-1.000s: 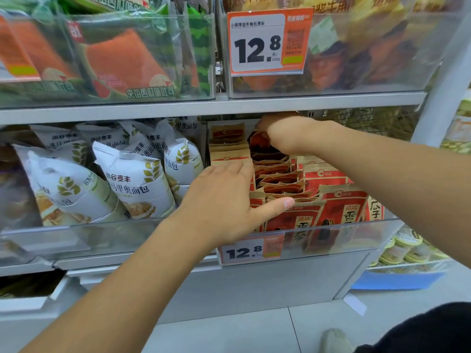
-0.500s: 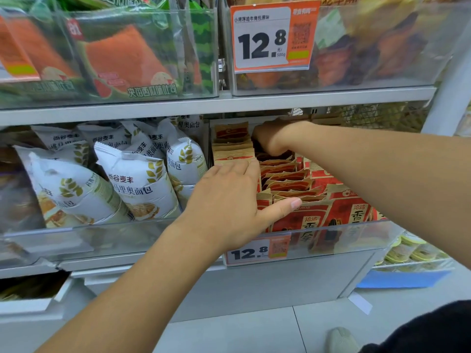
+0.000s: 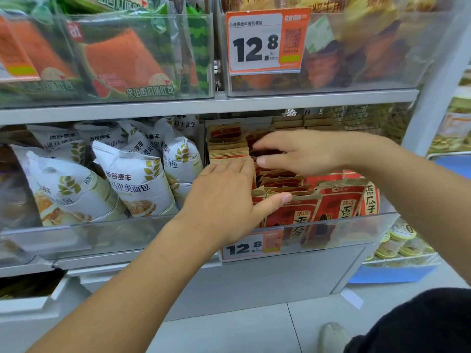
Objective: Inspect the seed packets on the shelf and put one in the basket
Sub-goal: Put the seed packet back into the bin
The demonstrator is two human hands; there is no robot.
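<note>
Red and tan seed packets [image 3: 339, 202] stand in rows inside a clear bin [image 3: 356, 225] on the middle shelf. My left hand [image 3: 226, 200] lies flat on the left rows of packets, fingers straight, thumb pressing a front packet's top. My right hand [image 3: 303, 152] hovers over the rear rows with fingers stretched out leftward and holds nothing. No basket is in view.
White bread bags [image 3: 132, 182] fill the bin to the left. Above are clear bins of watermelon toast [image 3: 122, 59] and an orange 12.8 price tag [image 3: 266, 40]. A wire mesh [image 3: 367, 121] backs the shelf. A white upright [image 3: 438, 80] stands at right.
My right hand has drawn back from the rear of the bin and opened, fingers now stretched out over the packets. My left hand has stayed on the left rows.
</note>
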